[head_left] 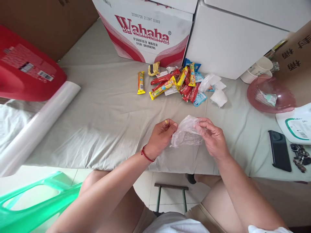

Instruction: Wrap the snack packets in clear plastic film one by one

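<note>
A thin, crumpled clear plastic bag (187,134) is stretched between my two hands, just above the front part of the cloth-covered table (107,129). My left hand (161,131) pinches its left edge between thumb and bent fingers. On the other side, the fingertips of my right hand (212,136) grip the bag's upper right part. Beyond the hands lies a loose heap of wrapped snacks, among them a yellow snack stick (162,89), red packets (161,79) and a light blue packet (199,99). An orange-yellow stick (141,83) lies apart on the left.
Behind the heap stand a Wahaha water carton (148,35) and a white box (218,38). On the right are a pink glass bowl (257,94), paper cups (262,66), a phone (280,150) and keys (301,157). A plastic film roll (41,126) and red container (26,68) occupy the left.
</note>
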`<state>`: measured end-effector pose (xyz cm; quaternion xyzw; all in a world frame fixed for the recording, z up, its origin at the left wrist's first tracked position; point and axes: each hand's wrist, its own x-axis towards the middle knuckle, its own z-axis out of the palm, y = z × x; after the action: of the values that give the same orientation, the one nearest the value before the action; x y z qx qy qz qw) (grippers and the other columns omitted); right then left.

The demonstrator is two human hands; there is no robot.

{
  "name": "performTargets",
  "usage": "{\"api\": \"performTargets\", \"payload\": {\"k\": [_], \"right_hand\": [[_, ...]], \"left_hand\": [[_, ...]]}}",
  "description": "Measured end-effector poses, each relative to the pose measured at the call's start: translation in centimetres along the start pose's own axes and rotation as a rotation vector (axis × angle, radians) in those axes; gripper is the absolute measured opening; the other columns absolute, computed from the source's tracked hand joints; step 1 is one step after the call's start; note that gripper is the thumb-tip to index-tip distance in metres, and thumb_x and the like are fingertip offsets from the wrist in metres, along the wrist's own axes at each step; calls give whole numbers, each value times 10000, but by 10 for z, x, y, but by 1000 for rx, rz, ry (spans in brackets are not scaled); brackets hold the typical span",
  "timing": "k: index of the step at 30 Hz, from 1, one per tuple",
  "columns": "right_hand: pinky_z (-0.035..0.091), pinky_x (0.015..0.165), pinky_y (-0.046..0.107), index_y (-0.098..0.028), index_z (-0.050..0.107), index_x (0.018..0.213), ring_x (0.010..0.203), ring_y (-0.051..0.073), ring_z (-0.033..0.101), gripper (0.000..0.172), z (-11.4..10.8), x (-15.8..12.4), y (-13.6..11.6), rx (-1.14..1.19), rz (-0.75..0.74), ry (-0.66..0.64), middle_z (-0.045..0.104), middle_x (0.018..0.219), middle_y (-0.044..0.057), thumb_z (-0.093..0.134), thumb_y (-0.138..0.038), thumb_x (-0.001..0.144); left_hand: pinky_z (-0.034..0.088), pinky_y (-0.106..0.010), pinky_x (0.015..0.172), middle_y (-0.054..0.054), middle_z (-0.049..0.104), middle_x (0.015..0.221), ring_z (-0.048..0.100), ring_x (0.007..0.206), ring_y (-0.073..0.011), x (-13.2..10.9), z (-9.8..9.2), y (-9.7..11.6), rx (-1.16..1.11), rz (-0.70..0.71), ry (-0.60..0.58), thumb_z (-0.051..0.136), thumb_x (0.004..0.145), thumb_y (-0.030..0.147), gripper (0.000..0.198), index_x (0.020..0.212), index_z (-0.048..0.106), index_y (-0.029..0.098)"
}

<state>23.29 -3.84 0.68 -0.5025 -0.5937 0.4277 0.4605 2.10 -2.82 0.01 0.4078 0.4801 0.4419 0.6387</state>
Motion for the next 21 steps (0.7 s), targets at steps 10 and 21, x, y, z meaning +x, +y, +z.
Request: {"api": "performTargets", "payload": {"k": [10, 21], "right_hand": [[546, 929, 347, -320, 832, 947, 1083, 190, 661, 140, 3, 0, -7, -5, 73, -64, 690, 1140, 47, 760, -440, 937], [499, 588, 248, -234, 759, 891, 722, 133, 579, 373, -4, 12, 5, 329, 478, 208, 667, 842, 10, 918, -515, 705]], "left_hand": [[369, -243, 614, 37, 490, 698, 418, 643, -100, 5, 2, 0, -38, 42, 31, 742, 869, 588, 431, 790, 582, 196], [259, -249, 494, 61, 389, 637, 307, 544, -94, 14, 0, -1, -120, 99, 166, 701, 907, 636, 451, 810, 533, 229]]}}
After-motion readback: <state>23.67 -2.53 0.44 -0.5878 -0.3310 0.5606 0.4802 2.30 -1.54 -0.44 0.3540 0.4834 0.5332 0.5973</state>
